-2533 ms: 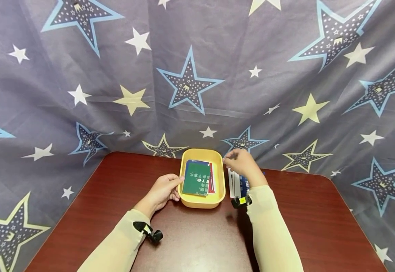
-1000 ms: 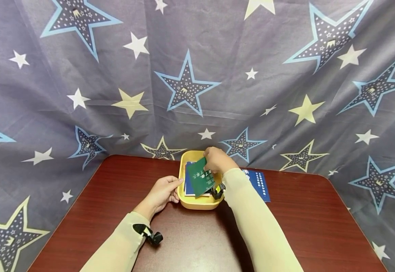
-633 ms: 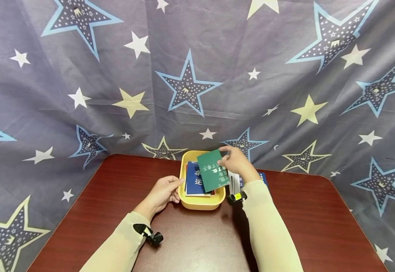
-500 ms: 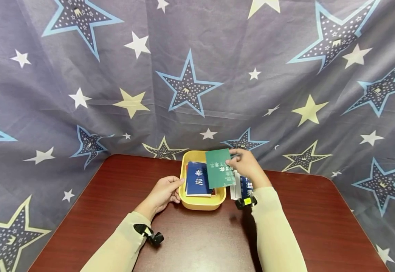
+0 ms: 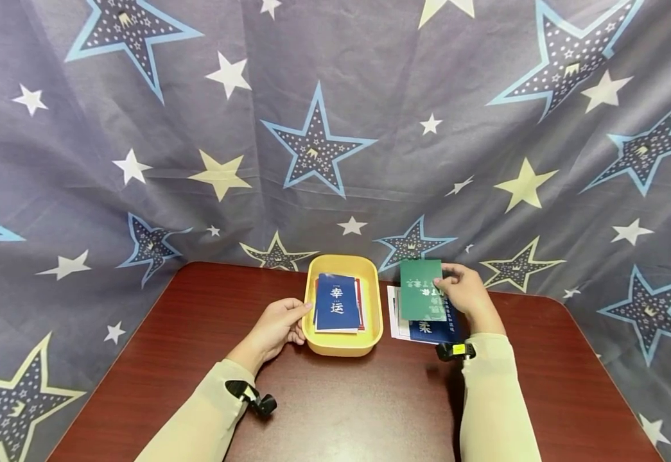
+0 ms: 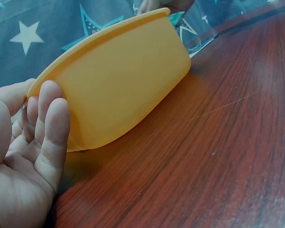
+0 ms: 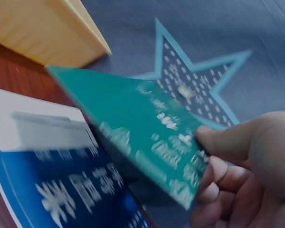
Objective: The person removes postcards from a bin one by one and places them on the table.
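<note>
My right hand (image 5: pixel 467 294) pinches a green card (image 5: pixel 420 289) with white lettering by its right edge. The card hangs above a blue card (image 5: pixel 436 332) and a white one (image 5: pixel 395 314) on the table; in the right wrist view the green card (image 7: pixel 128 114) is tilted over them. My left hand (image 5: pixel 274 327) grips the left rim of a yellow plastic tray (image 5: pixel 342 347), thumb on the rim and fingers against the outer wall, as the left wrist view shows of the tray (image 6: pixel 118 80). Inside lies a blue card (image 5: pixel 336 305) on top of others, with a red edge peeking out.
The brown table (image 5: pixel 335 410) runs up to a grey curtain (image 5: pixel 335 218) printed with stars, close behind the tray. A black wrist camera (image 5: pixel 252 396) sits on the left sleeve and another wrist camera (image 5: pixel 455 351) on the right.
My right hand has lifted the green card out of the tray and carried it right, over the cards on the table. The blue card beneath is uncovered. My left hand stays at the rim.
</note>
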Tool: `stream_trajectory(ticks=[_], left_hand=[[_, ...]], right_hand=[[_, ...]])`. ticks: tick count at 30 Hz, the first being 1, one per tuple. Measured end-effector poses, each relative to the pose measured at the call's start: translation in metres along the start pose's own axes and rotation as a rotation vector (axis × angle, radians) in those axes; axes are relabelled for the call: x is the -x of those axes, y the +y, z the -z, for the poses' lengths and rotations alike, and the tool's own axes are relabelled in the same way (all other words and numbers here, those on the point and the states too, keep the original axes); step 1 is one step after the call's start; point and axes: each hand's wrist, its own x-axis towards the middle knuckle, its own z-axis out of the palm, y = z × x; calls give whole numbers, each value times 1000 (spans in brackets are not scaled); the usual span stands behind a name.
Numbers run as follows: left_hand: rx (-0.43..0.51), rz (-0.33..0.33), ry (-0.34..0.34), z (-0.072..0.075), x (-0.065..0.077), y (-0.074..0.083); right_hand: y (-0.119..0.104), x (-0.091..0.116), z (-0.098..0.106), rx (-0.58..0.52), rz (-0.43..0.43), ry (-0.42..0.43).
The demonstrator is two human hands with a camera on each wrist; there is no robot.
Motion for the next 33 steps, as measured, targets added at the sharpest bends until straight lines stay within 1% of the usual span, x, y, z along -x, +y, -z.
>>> stream_trajectory(ticks=[4,7,11,15,19,24,25,29,31,33], left_hand=[[0,-3,-7,1,1,0],[4,-3,-10,1,1,-1],[5,-5,-14,1,0,-2],[7,-4,-18,2,-1,-3],[13,-11,-18,3,-1,-3],[16,-14,-17,4,-1,-3],[17,-14,-17,4,-1,-3],[17,-10,-15,3,-1,-3],[16,-9,-15,2,-1,-3],[14,-9,-16,2,-1,-3]], right_hand=[[14,4,12,28,-42,-34],[25,5,16,29,-84,-63],[40,4,14,38,-120,-88],[49,2,10,120,-126,-85],[51,0,7,229,-118,-60],[49,0,4,330,-149,-56],[52,-1,3,354,-147,-44],[49,1,3,398,-182,-34],[48,2,3,405,-191,-32],[41,5,4,390,-193,-43]])
